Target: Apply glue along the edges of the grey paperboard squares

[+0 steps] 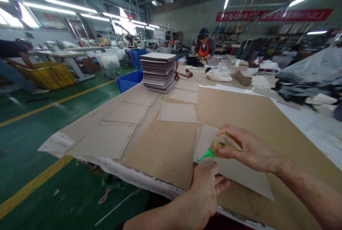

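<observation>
My right hand is closed around a squeeze glue bottle with a green nozzle. The bottle lies tilted, and its nozzle tip points left and down at the near left corner of the top sheet. That beige cardboard sheet tops a small, slightly fanned pile on the table. At the pile's near edge rests my left hand, just below the nozzle. Its fingers are loosely bent and a little apart, touching the edge of the sheets; no held thing shows in them.
Separate cardboard sheets lie ahead and to the left on the brown-covered table. A tall stack of boards stands at the far left edge by a blue bin. Plastic bags lie farther back, where a person in an orange apron works.
</observation>
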Demonstrator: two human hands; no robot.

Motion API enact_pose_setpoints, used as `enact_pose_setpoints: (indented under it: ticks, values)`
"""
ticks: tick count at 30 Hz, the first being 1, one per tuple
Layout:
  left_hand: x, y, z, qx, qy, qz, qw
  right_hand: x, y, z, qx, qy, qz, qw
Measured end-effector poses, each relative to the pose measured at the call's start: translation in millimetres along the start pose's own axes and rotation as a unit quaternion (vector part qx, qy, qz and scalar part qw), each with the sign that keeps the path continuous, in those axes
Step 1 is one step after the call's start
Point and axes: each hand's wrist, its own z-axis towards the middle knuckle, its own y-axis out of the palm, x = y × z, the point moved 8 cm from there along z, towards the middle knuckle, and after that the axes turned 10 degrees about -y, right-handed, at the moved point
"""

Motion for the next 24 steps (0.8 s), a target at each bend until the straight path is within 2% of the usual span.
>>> enact_pose_setpoints:
  ticks: [4,9,16,24]
  values:
    - [0.2,-2.3,1.2,0.014,0.004,0.007,1.0,4.6,-4.6,5.0,0.008,0.0,-0.022,1.0]
    - [-0.5,-0.7,-0.5,-0.004,0.008,0.0,1.0,22.7,-8.6,10.3,0.015,0.029,-0.06,0.998]
    - [0.1,-1.2,2.9,-0.022,0.016,0.009,1.0,45.1,-11.7,19.2,0.042,0.035,-0.094,0.994]
    - [1.2,-1.6,2.0,-0.026,0.026,0.016,0.999,64.0,-25.2,31.2,0.07,0.047,-0.136,0.987]
